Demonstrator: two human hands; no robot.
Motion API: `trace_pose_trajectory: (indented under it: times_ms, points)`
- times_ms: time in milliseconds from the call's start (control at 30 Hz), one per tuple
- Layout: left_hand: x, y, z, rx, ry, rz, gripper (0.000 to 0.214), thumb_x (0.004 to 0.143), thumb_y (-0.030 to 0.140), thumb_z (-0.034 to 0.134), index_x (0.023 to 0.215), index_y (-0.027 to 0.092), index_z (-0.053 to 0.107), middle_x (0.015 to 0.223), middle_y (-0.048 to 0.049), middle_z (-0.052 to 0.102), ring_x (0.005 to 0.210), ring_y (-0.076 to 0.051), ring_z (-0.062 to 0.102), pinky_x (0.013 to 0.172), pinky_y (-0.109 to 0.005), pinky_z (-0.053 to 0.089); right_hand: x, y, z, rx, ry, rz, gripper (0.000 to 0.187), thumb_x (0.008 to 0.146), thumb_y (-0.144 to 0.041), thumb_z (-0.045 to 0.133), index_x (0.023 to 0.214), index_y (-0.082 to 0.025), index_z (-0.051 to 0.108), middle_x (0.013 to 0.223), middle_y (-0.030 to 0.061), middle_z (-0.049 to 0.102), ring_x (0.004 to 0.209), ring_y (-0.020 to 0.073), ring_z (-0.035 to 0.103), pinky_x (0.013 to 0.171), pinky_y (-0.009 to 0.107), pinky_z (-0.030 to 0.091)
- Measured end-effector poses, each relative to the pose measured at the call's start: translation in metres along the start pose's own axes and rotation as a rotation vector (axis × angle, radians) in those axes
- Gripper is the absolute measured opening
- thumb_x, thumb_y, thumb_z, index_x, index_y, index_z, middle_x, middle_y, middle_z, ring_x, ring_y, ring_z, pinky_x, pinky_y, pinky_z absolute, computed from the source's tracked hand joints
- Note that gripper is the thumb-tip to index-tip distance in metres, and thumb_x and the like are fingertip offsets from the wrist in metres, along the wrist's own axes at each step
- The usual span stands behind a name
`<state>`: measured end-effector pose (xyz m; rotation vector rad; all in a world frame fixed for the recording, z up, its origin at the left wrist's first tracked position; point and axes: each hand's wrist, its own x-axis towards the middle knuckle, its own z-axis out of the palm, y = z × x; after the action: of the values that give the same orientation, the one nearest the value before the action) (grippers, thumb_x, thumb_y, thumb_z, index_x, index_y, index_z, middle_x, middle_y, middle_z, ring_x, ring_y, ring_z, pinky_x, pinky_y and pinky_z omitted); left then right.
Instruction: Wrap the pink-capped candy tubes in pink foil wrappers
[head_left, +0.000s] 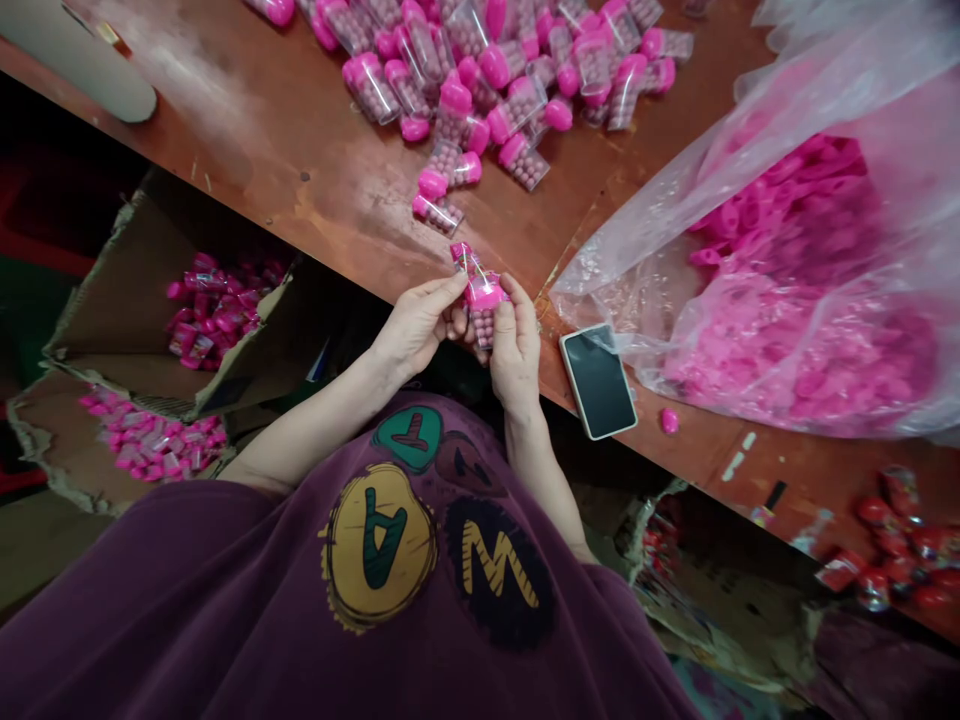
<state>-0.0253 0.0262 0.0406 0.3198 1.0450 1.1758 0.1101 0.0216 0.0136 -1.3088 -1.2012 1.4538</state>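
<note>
Both hands meet at the near edge of the brown table (pixel 315 170). They hold one small clear tube with a pink cap (pixel 484 298), filled with pink beads and partly wrapped in clear film. My left hand (pixel 417 322) pinches the tube and film from the left, fingers closed on it. My right hand (pixel 514 345) grips the tube from the right, thumb pressed against it. A heap of the same pink-capped tubes (pixel 480 70) lies on the table beyond the hands.
A phone (pixel 598 380) lies face up by my right hand. A large clear bag of pink plastic parts (pixel 802 270) fills the right side. Cardboard boxes with wrapped pink tubes (pixel 214 305) stand below on the left. Red packets (pixel 907 555) lie lower right.
</note>
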Motion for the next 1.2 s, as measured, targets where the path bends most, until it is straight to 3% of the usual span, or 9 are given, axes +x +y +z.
trace_pose_trajectory:
  times_ms: [100,233,333,567,700,833,933,1067,1200]
  points:
    - [-0.002,0.003,0.003,0.015,-0.012,-0.048,0.038,0.099,0.045,0.077,0.075,0.017,0.071,0.056,0.0006,0.060,0.050,-0.008,0.054,0.052,-0.022,0.041,0.000,0.001,0.001,-0.035,-0.007,-0.020,0.057,0.105,-0.069,0.048,0.149,-0.033,0.052,0.096,0.0042,0.069,0.083,0.0205,0.072,0.074,0.038,0.064]
    - [-0.001,0.001,0.004,-0.031,-0.022,-0.107,0.037,0.096,0.036,0.083,0.069,0.015,0.067,0.054,0.0033,0.054,0.046,-0.004,0.046,0.047,-0.019,0.033,-0.002,0.001,-0.001,-0.224,-0.021,-0.089,0.064,0.106,-0.068,0.047,0.156,-0.029,0.045,0.110,0.0103,0.074,0.103,0.0274,0.076,0.086,0.045,0.065]
    - [-0.001,-0.002,0.004,-0.068,-0.065,-0.126,0.035,0.097,0.032,0.082,0.071,0.014,0.068,0.057,0.0035,0.054,0.047,-0.003,0.044,0.046,-0.017,0.030,-0.004,0.000,-0.003,-0.340,0.006,-0.118,0.063,0.106,-0.067,0.049,0.156,-0.029,0.046,0.109,0.0102,0.075,0.097,0.0272,0.076,0.090,0.046,0.064]
    - [0.002,-0.002,-0.004,0.009,-0.111,-0.121,0.041,0.096,0.036,0.084,0.069,0.013,0.062,0.056,0.0041,0.055,0.045,-0.002,0.044,0.047,-0.016,0.032,0.007,0.012,0.008,0.071,0.024,-0.053,0.048,0.105,-0.068,0.051,0.136,-0.032,0.056,0.088,0.0002,0.062,0.068,0.0138,0.064,0.061,0.028,0.058]
    - [0.003,-0.002,-0.007,0.031,-0.156,-0.085,0.040,0.096,0.039,0.083,0.073,0.013,0.065,0.060,0.0024,0.060,0.046,-0.002,0.047,0.048,-0.017,0.034,0.007,0.013,0.010,0.028,0.030,-0.084,0.047,0.106,-0.068,0.049,0.135,-0.031,0.056,0.086,0.0003,0.063,0.069,0.0144,0.066,0.062,0.029,0.060]
    - [0.005,0.002,-0.005,0.019,-0.107,-0.114,0.042,0.095,0.044,0.083,0.073,0.013,0.065,0.059,0.0041,0.057,0.044,-0.002,0.043,0.047,-0.018,0.032,0.004,0.007,0.006,-0.300,0.022,-0.233,0.056,0.107,-0.068,0.046,0.147,-0.029,0.049,0.118,0.0100,0.075,0.097,0.0239,0.078,0.088,0.043,0.067]
    - [0.007,0.005,-0.003,-0.022,-0.062,-0.139,0.042,0.094,0.038,0.085,0.070,0.014,0.062,0.050,0.0084,0.046,0.040,-0.001,0.035,0.044,-0.018,0.026,0.004,0.007,0.003,-0.404,-0.026,-0.266,0.057,0.107,-0.066,0.046,0.149,-0.027,0.047,0.142,0.0146,0.069,0.114,0.0284,0.078,0.098,0.048,0.066]
    - [0.008,0.002,-0.003,-0.061,-0.093,-0.159,0.042,0.094,0.032,0.085,0.067,0.014,0.059,0.046,0.0097,0.040,0.039,-0.002,0.034,0.045,-0.018,0.029,0.002,0.011,0.005,-0.271,0.024,-0.246,0.053,0.109,-0.065,0.044,0.146,-0.028,0.048,0.130,0.0121,0.070,0.102,0.0221,0.076,0.089,0.042,0.068]
    - [0.005,-0.004,-0.005,-0.084,-0.160,-0.148,0.042,0.089,0.035,0.090,0.069,0.013,0.061,0.049,0.0083,0.046,0.039,-0.001,0.035,0.044,-0.017,0.029,0.001,0.014,0.011,-0.107,0.057,-0.168,0.048,0.109,-0.065,0.045,0.142,-0.031,0.050,0.108,0.0061,0.066,0.084,0.0165,0.070,0.075,0.034,0.065]
